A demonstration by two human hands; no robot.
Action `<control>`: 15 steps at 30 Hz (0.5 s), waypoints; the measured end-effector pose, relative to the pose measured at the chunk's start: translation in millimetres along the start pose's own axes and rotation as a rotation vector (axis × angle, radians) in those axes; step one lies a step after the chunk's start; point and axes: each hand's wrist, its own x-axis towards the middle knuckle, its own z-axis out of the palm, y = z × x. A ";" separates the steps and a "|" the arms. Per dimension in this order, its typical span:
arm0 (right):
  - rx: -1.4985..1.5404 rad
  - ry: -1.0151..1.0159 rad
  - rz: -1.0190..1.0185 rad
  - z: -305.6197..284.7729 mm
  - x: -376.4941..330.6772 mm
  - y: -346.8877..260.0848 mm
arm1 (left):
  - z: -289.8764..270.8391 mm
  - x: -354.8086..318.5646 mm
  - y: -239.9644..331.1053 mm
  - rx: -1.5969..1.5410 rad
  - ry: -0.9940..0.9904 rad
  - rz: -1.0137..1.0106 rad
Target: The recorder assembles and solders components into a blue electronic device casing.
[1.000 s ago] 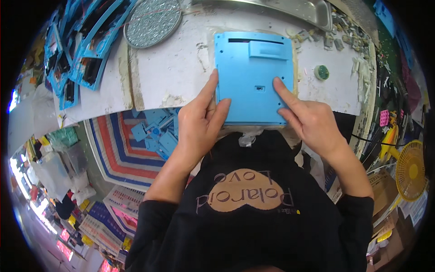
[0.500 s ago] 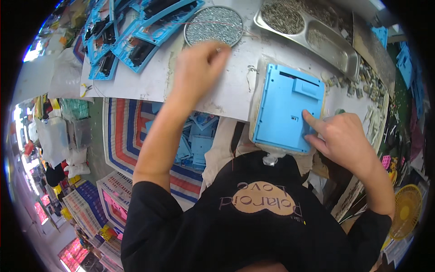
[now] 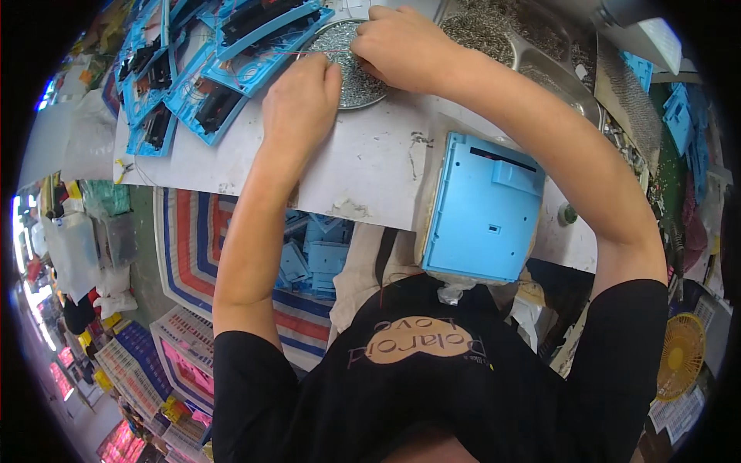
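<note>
left hand, right hand, screw dish

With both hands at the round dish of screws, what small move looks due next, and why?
Probably lift a screw out and carry it to the blue plastic casing: both the left hand and right hand sit over the screw dish, and the casing lies untouched.

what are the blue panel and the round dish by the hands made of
The blue panel looks like moulded plastic: even matt light blue, with a formed slot and raised edges. The round dish, which both the left hand and right hand reach into, is probably metal, grey and dully shiny; its fill of small glinting pieces looks metallic too, perhaps screws, though too small to tell.
</note>
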 end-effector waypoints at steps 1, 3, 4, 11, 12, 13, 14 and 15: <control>-0.018 0.043 -0.013 3.3 -0.8 0.8 | -5.5 1.1 -0.1 0.029 -0.023 -0.009; -0.054 0.130 -0.040 14.5 -3.8 3.0 | -16.1 -1.1 2.3 -0.130 -0.106 -0.025; -0.035 0.116 -0.049 15.8 -0.5 1.2 | -29.3 -8.1 8.5 -0.285 -0.173 -0.098; -0.014 0.151 0.040 20.7 3.3 9.6 | -11.3 -69.8 75.0 -0.921 -0.359 -0.168; 0.010 0.171 0.047 18.2 0.2 12.3 | -12.1 -67.2 82.7 -0.840 -0.373 -0.123; 0.049 0.182 0.067 11.5 -5.6 13.2 | -16.8 -62.6 91.1 -0.757 -0.389 -0.083; 0.088 0.191 0.087 -0.5 -14.2 12.9 | -18.7 -60.6 95.8 -0.674 -0.405 -0.043; 0.128 0.200 0.109 -12.9 -25.0 12.8 | -16.5 -60.4 98.0 -0.626 -0.371 0.010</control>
